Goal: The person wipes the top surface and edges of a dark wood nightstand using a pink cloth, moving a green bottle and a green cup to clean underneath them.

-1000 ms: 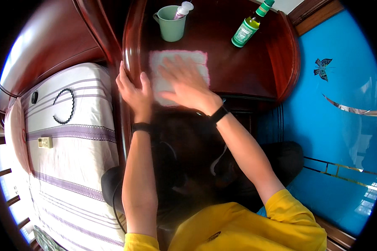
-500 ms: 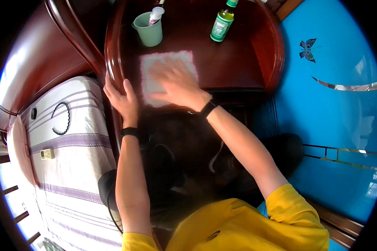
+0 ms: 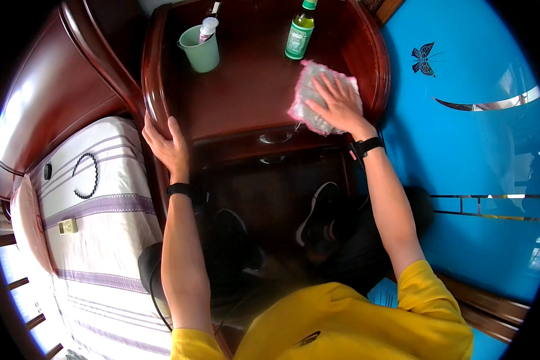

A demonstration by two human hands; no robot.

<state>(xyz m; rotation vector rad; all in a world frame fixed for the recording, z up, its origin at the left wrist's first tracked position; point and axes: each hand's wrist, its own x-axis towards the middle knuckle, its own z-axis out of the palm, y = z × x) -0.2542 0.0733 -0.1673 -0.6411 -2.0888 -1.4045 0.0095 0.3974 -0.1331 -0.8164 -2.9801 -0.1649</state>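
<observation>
My right hand [image 3: 337, 107] lies flat with spread fingers on a white cloth with a pink edge [image 3: 305, 91], pressing it to the dark red wooden cabinet top [image 3: 246, 96] near its right front corner. The cloth is slightly rumpled. My left hand [image 3: 170, 150] rests against the cabinet's raised left rim [image 3: 156, 90], its thumb apart from the fingers. Behind the cloth stands a green-labelled glass bottle [image 3: 298, 39], upright. A pale green cup [image 3: 200, 54] at the back left holds a white-capped tube [image 3: 208, 27] and another slim item.
Raised wooden sides border the cabinet top; drawers with metal handles [image 3: 275, 138] are below. To the left is a bed [image 3: 102, 240] with a remote control [image 3: 68, 226], a beaded string [image 3: 96, 174] and a small black round object [image 3: 47, 171]. A blue glossy panel [image 3: 474, 156] stands right.
My right hand has slid the cloth from the left part of the cabinet top to its right side, and the cloth has bunched a little. My left hand stays at the rim.
</observation>
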